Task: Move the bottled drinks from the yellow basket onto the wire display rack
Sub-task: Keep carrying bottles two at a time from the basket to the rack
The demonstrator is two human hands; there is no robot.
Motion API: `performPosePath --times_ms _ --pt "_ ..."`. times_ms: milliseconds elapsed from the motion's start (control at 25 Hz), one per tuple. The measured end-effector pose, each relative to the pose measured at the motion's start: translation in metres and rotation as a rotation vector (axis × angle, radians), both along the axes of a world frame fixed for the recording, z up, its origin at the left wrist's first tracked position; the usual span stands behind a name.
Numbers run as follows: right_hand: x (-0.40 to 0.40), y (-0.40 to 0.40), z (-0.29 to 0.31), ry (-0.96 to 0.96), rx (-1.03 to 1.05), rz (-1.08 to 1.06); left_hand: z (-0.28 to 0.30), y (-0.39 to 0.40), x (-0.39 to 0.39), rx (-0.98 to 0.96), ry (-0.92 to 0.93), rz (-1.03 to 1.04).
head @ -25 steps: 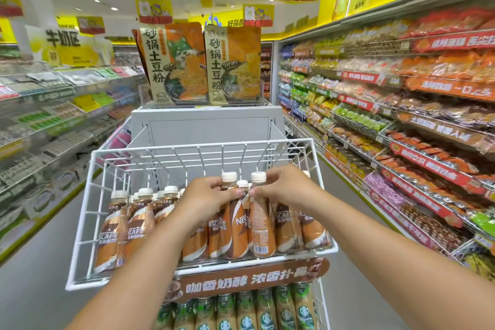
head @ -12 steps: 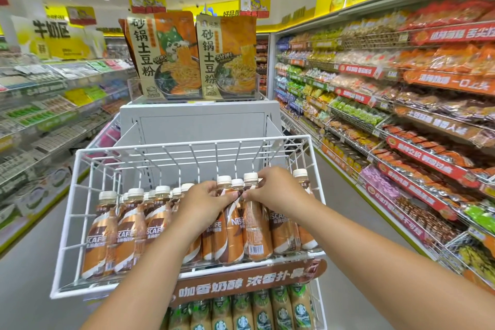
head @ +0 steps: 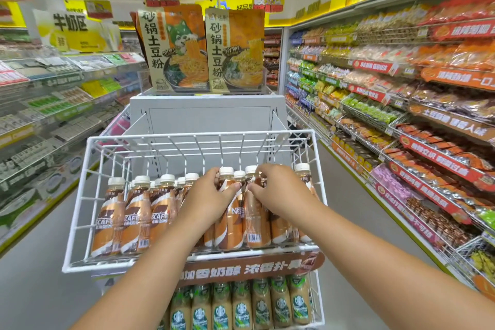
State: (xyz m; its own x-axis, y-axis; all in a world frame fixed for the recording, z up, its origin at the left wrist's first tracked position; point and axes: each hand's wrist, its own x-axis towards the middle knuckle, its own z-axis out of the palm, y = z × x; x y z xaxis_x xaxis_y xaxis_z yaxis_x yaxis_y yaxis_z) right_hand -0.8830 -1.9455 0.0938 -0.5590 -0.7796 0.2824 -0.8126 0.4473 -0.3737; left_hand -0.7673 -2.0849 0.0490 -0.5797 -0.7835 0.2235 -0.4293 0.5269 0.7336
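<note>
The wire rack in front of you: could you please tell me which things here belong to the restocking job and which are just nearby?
Job:
left hand
right hand
brown coffee bottles
white wire rack

Nearby:
green-label bottles
noodle packets
snack shelves

A: White wire display rack, top tier, row of brown-and-orange plastic coffee bottles with cream caps, upright.

B: Hands?

A: Left hand curled round one bottle's shoulder, right hand pinching the neck of the bottle beside it, mid-row.

B: Below?

A: Brown banner strip, then green-labelled pale coffee bottles. Two orange noodle pouches on the grey box behind.
</note>
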Motion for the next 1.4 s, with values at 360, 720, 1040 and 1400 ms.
performPosePath --times_ms 360,720,1040,1400 --pt "-0.02 0.056 -0.023 0.291 0.051 0.14 0.004 0.049 0.013 -0.57 -0.257 0.032" --pt "-0.039 0.142 -0.051 0.354 0.135 0.09 -0.015 0.141 0.009 -0.747 -0.401 0.091" --pt "-0.032 0.246 -0.06 0.255 0.204 -0.082 -0.018 0.217 -0.004 -0.761 -0.352 -0.055" --pt "0.029 0.392 -0.073 0.191 0.237 -0.406 -0.025 0.326 -0.004 -0.747 -0.227 -0.406"
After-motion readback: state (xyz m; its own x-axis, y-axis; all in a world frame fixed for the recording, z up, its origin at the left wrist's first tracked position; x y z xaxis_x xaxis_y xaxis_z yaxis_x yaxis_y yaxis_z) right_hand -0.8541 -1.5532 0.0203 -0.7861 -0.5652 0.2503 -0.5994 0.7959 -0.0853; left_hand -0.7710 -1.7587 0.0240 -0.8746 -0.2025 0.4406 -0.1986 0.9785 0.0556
